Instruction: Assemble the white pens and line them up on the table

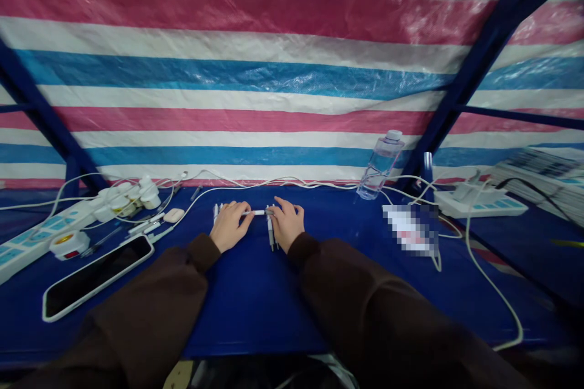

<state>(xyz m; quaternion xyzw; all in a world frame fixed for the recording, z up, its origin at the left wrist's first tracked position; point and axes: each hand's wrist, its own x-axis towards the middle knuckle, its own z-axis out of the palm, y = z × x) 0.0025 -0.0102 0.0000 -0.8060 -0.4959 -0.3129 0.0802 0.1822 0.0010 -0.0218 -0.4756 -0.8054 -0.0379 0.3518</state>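
A thin white pen (259, 213) spans the gap between my two hands, low over the blue table. My left hand (230, 226) pinches its left end between thumb and fingers. At the other end, the fingertips of my right hand (288, 223) close on the pen, with the index finger raised. Several pens with grey and white barrels (271, 234) lie lengthwise beside and partly under my right hand. Left of my left hand, more white pens (216, 211) show, mostly covered by that hand.
To the left are a phone (98, 276), a power strip with plugs (50, 228) and a small pale case (174, 215). A water bottle (379, 164) stands at the back right, near a blurred-out packet (410, 230), another power strip (483, 203) and loose white cables.
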